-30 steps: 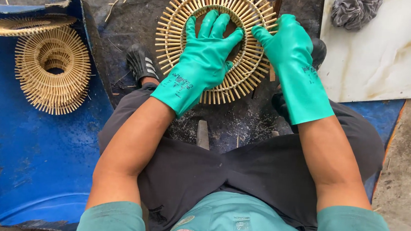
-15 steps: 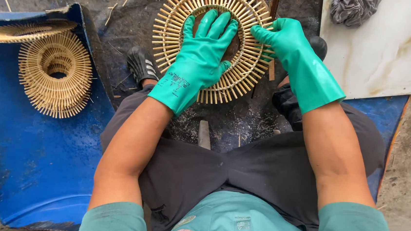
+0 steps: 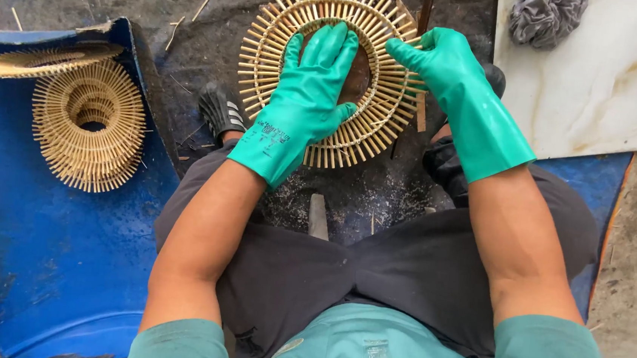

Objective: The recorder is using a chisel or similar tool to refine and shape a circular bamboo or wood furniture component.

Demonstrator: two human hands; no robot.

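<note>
- The bamboo ring (image 3: 266,69) lies at 12 o'clock from the person, on a dark block on the ground between the feet. It is a flat wheel of thin, pale sticks set like spokes between two bound hoops, with an open centre.
- It looks light and fairly stiff as a whole, yet the single sticks seem brittle, with ends that jut out past the rim; pressure on one tip would likely snap or shift it. The hoops are the sounder place to hold, with flat palms rather than pinching fingers.
- The left hand (image 3: 306,98), in a green rubber glove, lies spread and open across the ring's 6 to 9 o'clock side, pressing it down.
- The right hand (image 3: 447,79), gloved alike, has its fingers curled onto stick ends at the ring's 3 o'clock edge; whether it truly pinches one I cannot tell.
- At 9 o'clock a stack of finished rings (image 3: 88,127) rests on a scuffed blue plastic sheet (image 3: 47,256).
- At 2 o'clock lies a pale marbled slab (image 3: 590,94) with a crumpled grey rag (image 3: 543,15).
</note>
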